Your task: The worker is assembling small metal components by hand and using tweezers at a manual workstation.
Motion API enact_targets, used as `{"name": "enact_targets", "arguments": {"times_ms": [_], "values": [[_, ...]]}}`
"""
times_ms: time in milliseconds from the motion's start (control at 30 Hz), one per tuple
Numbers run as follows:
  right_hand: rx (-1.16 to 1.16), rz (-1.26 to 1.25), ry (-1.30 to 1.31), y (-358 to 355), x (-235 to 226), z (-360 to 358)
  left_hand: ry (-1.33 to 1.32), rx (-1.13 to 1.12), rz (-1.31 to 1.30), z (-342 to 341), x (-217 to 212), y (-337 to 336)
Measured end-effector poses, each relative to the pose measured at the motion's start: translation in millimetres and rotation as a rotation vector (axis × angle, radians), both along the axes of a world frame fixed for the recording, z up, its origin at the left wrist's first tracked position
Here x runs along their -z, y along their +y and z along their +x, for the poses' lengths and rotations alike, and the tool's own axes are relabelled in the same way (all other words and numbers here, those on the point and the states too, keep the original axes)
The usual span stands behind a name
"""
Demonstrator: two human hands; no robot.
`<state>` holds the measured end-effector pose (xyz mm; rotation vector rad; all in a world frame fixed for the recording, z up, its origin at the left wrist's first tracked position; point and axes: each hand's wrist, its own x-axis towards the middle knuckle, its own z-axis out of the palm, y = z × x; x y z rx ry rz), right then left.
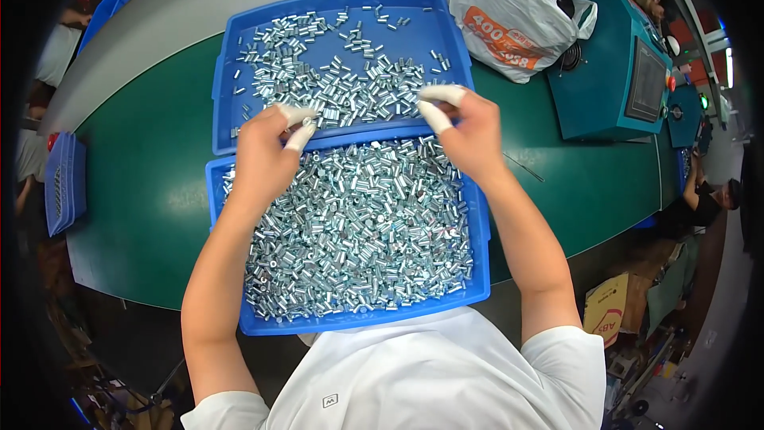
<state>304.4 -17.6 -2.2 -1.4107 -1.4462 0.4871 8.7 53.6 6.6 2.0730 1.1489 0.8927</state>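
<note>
Two blue plastic trays sit one behind the other on a green table. The near tray [480, 271] is heaped with several small shiny metal sleeves [358, 223]. The far tray [223, 56] holds a thinner scatter of the same parts [342, 80]. My left hand [267, 151], with white finger cots on its fingertips, rests at the far tray's near edge, fingers touching the parts there. My right hand [465, 131], also with white cots, hovers at the same edge to the right, fingertips pinched among the parts. Whether either hand holds a part is hidden.
A white plastic bag [509, 24] with orange print lies at the back right beside a teal machine [613, 72] with a screen. Another blue tray [64, 183] sits at the far left. Another person [704, 203] sits to the right; a cardboard box [605, 306] stands below.
</note>
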Motion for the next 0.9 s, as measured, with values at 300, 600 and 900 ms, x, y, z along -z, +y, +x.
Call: {"name": "enact_targets", "arguments": {"times_ms": [300, 600, 900], "values": [[0.233, -0.442, -0.558, -109, -16, 117, -0.232, 0.136, -0.415, -28, -46, -102], [0.124, -0.616, -0.972, -115, -10, 122, -0.303, 0.208, -0.525, -10, -15, -114], [0.031, -0.465, -0.234, -113, -14, 107, -0.266, 0.177, -0.445, -17, -7, -110]]}}
